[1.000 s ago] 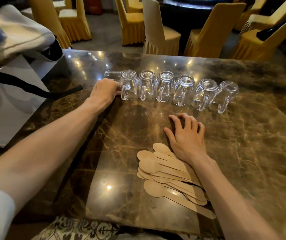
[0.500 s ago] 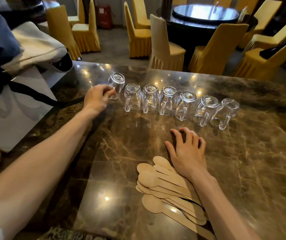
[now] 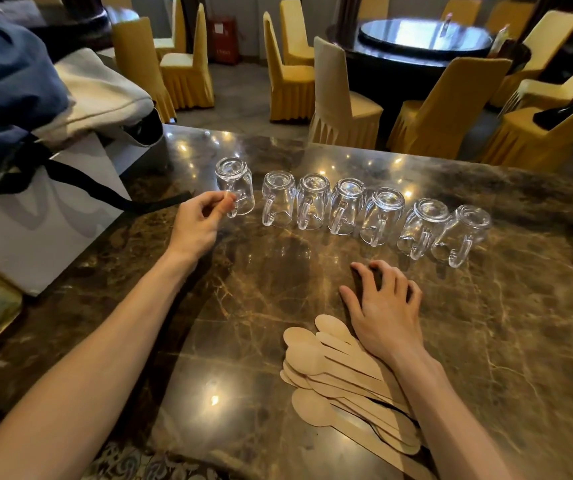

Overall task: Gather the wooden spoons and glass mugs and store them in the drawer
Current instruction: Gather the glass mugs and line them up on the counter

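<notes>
Several clear glass mugs (image 3: 347, 206) stand upside down in a row across the brown marble table (image 3: 520, 323). The leftmost mug (image 3: 240, 185) is raised a little and apart from the row. My left hand (image 3: 198, 223) pinches its handle between thumb and fingers. A pile of flat wooden spoons (image 3: 326, 368) lies near the front edge, bowls pointing left. My right hand (image 3: 385, 306) rests palm down on the table just beyond the pile, fingers spread, with its wrist over the spoon handles.
A grey paper bag with a black strap (image 3: 46, 216) and folded blue and beige cloth (image 3: 35, 84) occupy the table's left side. Yellow-covered chairs (image 3: 340, 102) and a round dark dining table (image 3: 423, 39) stand beyond the far edge.
My left hand has pulled the leftmost mug away from the row and lifted it by the handle. The camera tilted up. My right hand stayed put.
</notes>
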`<action>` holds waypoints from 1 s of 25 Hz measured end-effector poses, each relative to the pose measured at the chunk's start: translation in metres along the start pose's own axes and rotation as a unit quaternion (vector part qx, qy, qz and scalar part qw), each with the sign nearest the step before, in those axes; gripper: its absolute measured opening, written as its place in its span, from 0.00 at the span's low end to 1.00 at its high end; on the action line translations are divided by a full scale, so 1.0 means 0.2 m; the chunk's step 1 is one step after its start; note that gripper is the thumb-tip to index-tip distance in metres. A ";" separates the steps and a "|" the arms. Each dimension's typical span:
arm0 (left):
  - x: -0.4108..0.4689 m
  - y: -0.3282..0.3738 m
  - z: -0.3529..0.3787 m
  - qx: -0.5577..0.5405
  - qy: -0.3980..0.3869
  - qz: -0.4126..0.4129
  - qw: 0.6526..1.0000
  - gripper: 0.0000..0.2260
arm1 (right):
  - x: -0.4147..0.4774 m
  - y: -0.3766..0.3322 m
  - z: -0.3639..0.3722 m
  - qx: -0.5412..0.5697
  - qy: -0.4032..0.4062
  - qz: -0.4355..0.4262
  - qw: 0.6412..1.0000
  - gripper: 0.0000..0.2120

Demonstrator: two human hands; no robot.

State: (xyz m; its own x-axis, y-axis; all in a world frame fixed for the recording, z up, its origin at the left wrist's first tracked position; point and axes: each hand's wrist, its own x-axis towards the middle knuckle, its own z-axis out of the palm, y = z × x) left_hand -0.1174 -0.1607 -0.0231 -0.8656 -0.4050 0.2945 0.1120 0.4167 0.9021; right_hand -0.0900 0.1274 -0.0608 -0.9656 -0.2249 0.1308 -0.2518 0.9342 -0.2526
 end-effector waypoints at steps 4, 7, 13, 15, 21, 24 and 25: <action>0.00 -0.02 0.00 0.009 -0.021 -0.023 0.999 0.08 | 0.00 0.01 0.01 -0.007 0.004 -0.001 1.000 0.23; -0.01 -0.03 0.03 0.030 -0.037 -0.028 0.998 0.11 | 0.00 0.01 0.02 -0.003 0.008 -0.003 1.000 0.23; 0.00 -0.04 0.04 0.023 -0.046 -0.036 0.998 0.11 | 0.00 0.02 0.03 -0.007 0.013 -0.003 1.000 0.23; 0.01 -0.05 0.03 0.033 -0.060 -0.043 0.997 0.11 | 0.00 0.02 0.02 -0.007 0.007 -0.001 1.000 0.23; 0.01 -0.03 0.00 0.091 -0.091 -0.051 0.990 0.09 | 0.01 0.00 0.01 -0.011 -0.009 0.005 1.000 0.23; -0.08 -0.01 -0.03 0.123 -0.077 -0.060 0.988 0.10 | 0.01 0.01 0.01 -0.011 -0.009 0.009 1.000 0.23; -0.13 -0.01 -0.05 0.134 -0.078 -0.067 0.986 0.12 | 0.01 0.01 0.01 -0.007 -0.008 0.009 1.000 0.23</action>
State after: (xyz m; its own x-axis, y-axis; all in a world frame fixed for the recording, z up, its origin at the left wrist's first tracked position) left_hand -0.0908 -0.1594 -0.0293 -0.9306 -0.3500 0.1071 -0.1237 0.5763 0.8078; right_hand -0.0931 0.1271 -0.0632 -0.9710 -0.2118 0.1111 -0.2331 0.9421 -0.2411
